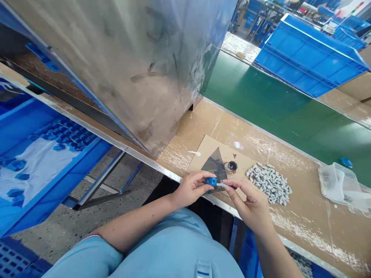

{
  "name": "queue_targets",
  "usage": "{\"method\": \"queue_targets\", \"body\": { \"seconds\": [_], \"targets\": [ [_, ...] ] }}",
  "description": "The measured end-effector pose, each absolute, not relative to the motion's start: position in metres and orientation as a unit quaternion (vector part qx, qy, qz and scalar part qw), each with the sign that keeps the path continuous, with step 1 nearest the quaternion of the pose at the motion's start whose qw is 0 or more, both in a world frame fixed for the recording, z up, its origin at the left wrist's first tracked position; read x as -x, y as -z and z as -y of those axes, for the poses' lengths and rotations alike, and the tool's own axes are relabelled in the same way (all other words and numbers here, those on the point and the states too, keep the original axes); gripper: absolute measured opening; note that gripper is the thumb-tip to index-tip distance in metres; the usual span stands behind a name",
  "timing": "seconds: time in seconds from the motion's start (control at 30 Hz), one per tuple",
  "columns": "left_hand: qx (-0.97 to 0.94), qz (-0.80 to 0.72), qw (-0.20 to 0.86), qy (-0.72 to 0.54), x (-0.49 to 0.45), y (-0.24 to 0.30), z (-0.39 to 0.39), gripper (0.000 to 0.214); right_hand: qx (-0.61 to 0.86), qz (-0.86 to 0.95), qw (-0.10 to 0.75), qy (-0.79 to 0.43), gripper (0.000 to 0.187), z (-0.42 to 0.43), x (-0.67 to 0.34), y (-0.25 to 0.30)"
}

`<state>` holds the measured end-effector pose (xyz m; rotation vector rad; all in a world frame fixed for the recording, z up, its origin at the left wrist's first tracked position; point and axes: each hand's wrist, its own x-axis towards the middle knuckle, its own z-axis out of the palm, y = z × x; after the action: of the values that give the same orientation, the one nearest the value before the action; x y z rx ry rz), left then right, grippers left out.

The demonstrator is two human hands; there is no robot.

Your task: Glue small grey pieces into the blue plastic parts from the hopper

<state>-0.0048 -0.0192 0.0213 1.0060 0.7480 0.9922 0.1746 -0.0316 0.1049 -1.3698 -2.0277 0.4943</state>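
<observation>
My left hand pinches a small blue plastic part at the near edge of the workbench. My right hand is closed on a small pale grey piece whose tip meets the blue part. Both hands hover over a dark triangular sheet lying on a cardboard pad. A heap of small grey pieces lies just to the right of my right hand. A little round black pot stands beyond the hands.
A big metal housing rises at the left. A green conveyor belt runs behind the bench, with a blue crate beyond it. A clear plastic bag lies at the right. A blue bin of blue parts sits low on the left.
</observation>
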Motion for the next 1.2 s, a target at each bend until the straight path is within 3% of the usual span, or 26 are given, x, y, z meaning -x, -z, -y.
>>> {"method": "queue_targets", "body": {
  "seconds": [0.37,0.6,0.87,1.2],
  "targets": [
    [-0.594,-0.324,0.566,-0.471,0.009,-0.026,0.017,0.02,0.481,0.81,0.307,-0.135,0.012,0.035,-0.169,-0.104],
    [-0.595,-0.334,0.568,-0.46,0.009,-0.025,0.019,0.026,0.476,0.819,0.299,-0.111,0.013,0.037,-0.171,-0.1],
    [-0.676,-0.324,0.474,-0.462,0.013,-0.029,0.017,0.022,0.479,0.825,0.278,-0.111,0.009,0.041,-0.173,-0.101],
    [-0.719,-0.32,0.428,-0.445,0.012,-0.03,0.025,0.02,0.443,0.818,0.332,-0.159,0.009,0.039,-0.176,-0.089]
  ]
}}
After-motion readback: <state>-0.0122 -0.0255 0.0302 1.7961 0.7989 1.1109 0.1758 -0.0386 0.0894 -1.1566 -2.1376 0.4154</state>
